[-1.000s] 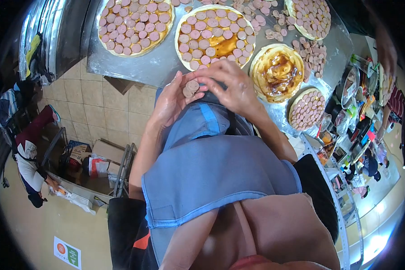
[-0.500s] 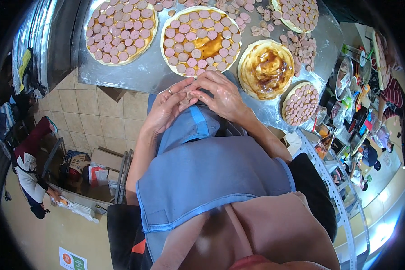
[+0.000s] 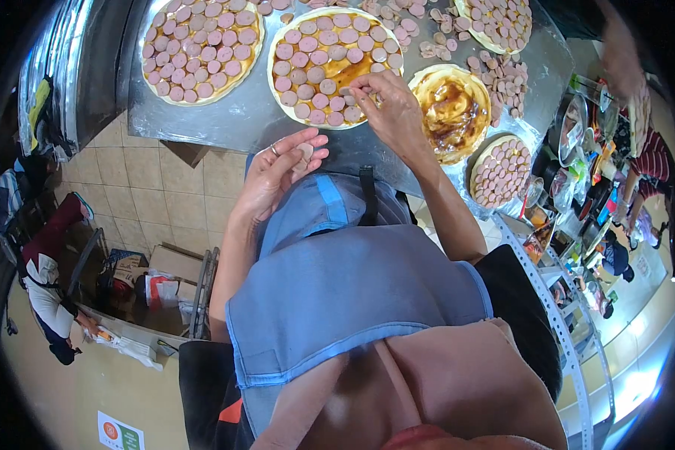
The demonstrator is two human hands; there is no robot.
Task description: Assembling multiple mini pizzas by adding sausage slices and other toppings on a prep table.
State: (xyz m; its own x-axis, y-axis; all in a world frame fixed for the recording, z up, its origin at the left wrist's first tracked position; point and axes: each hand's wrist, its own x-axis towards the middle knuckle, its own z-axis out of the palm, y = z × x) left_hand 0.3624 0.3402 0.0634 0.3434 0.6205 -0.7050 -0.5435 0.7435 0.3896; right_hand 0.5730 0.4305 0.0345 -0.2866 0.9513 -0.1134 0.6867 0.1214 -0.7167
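My left hand [image 3: 274, 176], palm turned up by the table's near edge, has thumb and fingers closed on a few round sausage slices [image 3: 304, 152]. Over the near right side of the middle pizza [image 3: 349, 73] reaches my right hand [image 3: 394, 112]. Its thumb and fingertips are pinched together on what seems to be a sausage slice, mostly hidden by the fingers. Pink slices cover most of that pizza, while a patch of brown sauce shows bare at its centre right. Right of my right hand lies a smaller dough round [image 3: 446, 101] with yellow and brown sauce and no slices.
A slice-covered pizza lies at left [image 3: 259, 41], a small one at near right [image 3: 500, 171], another at far right [image 3: 495, 26]. Loose sausage slices [image 3: 502, 82] are heaped on the metal table [image 3: 240, 120]. Another person's blurred arm [image 3: 621, 56] shows at upper right, a metal rack [image 3: 547, 292] below.
My right hand has left my left hand and moved up and right over the middle pizza. The left hand has turned more open around its slices. A co-worker's arm has appeared at upper right.
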